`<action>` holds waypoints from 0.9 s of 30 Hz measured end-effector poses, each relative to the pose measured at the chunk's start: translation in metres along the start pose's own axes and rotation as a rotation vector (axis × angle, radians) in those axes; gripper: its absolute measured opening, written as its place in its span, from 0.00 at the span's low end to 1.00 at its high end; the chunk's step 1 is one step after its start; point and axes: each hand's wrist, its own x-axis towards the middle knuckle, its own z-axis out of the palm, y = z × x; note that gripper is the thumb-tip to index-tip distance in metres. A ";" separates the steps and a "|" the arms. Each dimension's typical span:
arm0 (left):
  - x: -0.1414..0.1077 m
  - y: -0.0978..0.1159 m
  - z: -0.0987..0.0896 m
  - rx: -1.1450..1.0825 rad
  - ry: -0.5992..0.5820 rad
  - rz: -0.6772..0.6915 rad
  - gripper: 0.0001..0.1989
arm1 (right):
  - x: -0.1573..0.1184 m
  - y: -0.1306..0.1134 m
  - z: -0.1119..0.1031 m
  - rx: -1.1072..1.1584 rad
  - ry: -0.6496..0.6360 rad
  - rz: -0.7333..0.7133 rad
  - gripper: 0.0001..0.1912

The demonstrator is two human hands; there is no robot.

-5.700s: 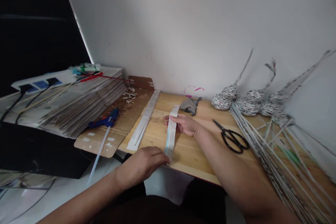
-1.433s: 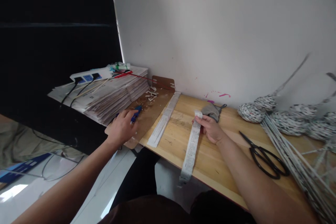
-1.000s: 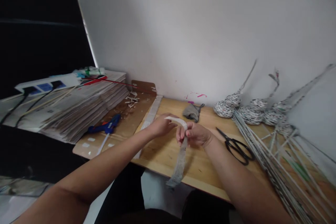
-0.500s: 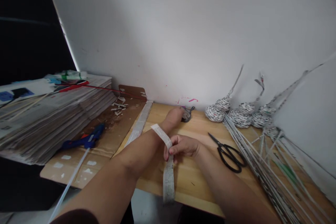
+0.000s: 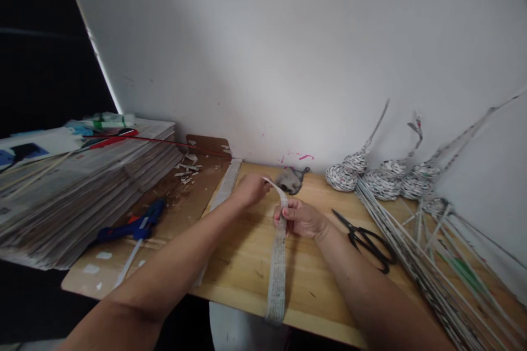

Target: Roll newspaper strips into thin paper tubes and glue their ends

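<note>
A long printed newspaper strip [image 5: 278, 269] runs from my hands down past the table's front edge. My right hand [image 5: 303, 218] is closed, pinching the strip between thumb and fingers at its upper part. At the strip's top end, my left hand [image 5: 251, 189] is closed with its fingertips on the paper; part of that grip is hidden. Just beyond the left hand lies a grey, fuzzy-looking lump [image 5: 289, 181] with a dark looped end, its kind unclear. Black-handled scissors [image 5: 364, 238] rest right of my right hand.
Left, a cardboard sheet [image 5: 164, 230] bears a blue glue gun [image 5: 134, 225] and paper scraps. Beside it rises a newspaper stack [image 5: 102, 186]. Another paper strip [image 5: 224, 184] lies along the cardboard. Woven paper pieces [image 5: 341, 177] and paper rods [image 5: 395, 241] occupy the right side.
My left hand has drawn back from the grey lump to the strip's top end. The strip's upper end now bends up towards the left hand; my right hand still pinches it.
</note>
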 end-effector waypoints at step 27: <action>-0.084 0.002 -0.061 -0.442 -0.429 -0.217 0.14 | 0.009 0.008 0.020 -0.117 0.122 0.056 0.19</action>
